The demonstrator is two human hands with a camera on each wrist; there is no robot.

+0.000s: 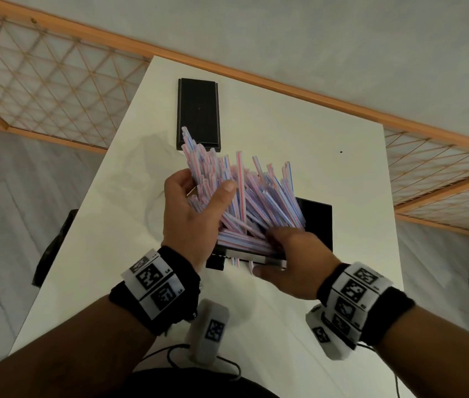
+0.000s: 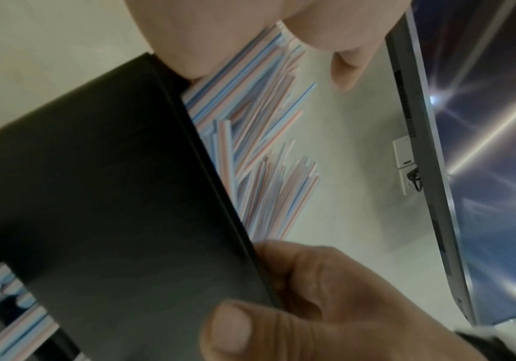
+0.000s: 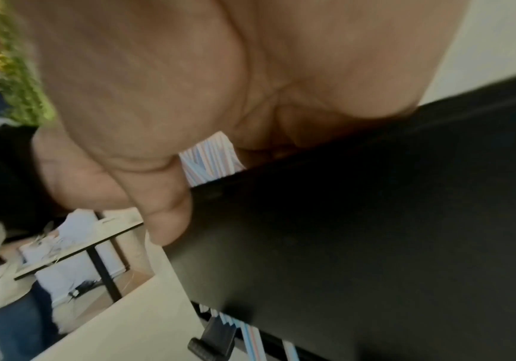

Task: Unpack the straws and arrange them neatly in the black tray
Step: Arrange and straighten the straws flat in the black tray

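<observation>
A thick bundle of red, white and blue striped straws (image 1: 256, 196) fans upward out of the black tray (image 1: 318, 222) near the middle of the white table. My left hand (image 1: 199, 199) grips the left side of the fan, thumb across the front. My right hand (image 1: 282, 254) holds the tray's near wall, thumb outside and fingers curled over the rim under the straws. The left wrist view shows the tray wall (image 2: 111, 195) with straws (image 2: 250, 136) beyond it. In the right wrist view my thumb lies on the tray wall (image 3: 374, 219), and a few straws (image 3: 210, 158) show behind it.
A second long black tray piece (image 1: 199, 113) lies at the far side of the table (image 1: 299, 133). A crumpled clear wrapper (image 1: 144, 168) lies left of the straws. A black bag (image 1: 52, 248) hangs off the table's left edge. A monitor (image 2: 420, 146) stands nearby.
</observation>
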